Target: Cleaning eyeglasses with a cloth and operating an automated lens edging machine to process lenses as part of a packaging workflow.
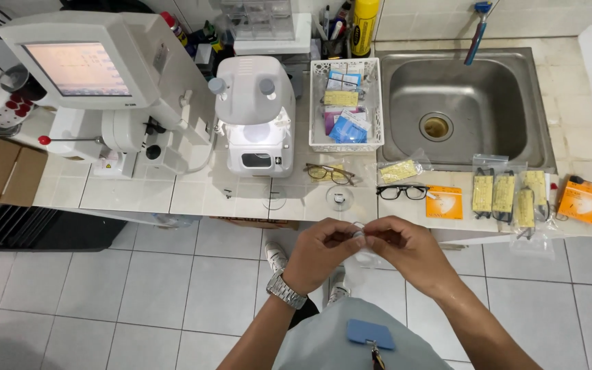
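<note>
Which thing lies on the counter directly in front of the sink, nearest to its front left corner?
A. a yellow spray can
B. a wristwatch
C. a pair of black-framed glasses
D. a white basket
C: the black-framed glasses lie on the counter just below the front left corner of the sink, beside a small orange packet.

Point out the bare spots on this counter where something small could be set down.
Bare tile lies in front of the monitor machine, left of the white device. A small gap sits between the tinted glasses and black glasses. The sink basin is open. Crowded: the orange packets and bagged frames, also the basket.
</note>
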